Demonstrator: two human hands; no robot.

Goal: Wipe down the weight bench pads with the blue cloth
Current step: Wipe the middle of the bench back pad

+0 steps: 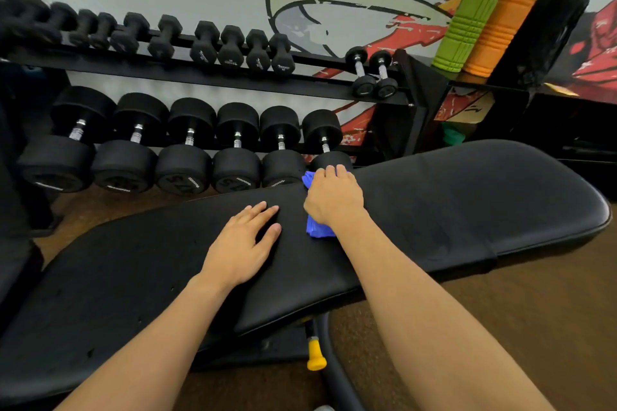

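Note:
A long black padded weight bench [467,197] runs across the view from lower left to right. My right hand [334,198] presses the blue cloth [317,228] onto the pad near its far edge, fingers curled over the edge; blue cloth shows above and below the hand. My left hand [245,243] lies flat on the pad just left of it, fingers straight and spread. A second, lower pad section [100,294] continues toward the lower left.
A black dumbbell rack [233,77] with several dumbbells stands right behind the bench. Green [465,27] and orange [497,33] foam rollers stand on a shelf at the upper right. A yellow-tipped adjustment pin [316,355] sticks out under the bench. Brown floor lies on the right.

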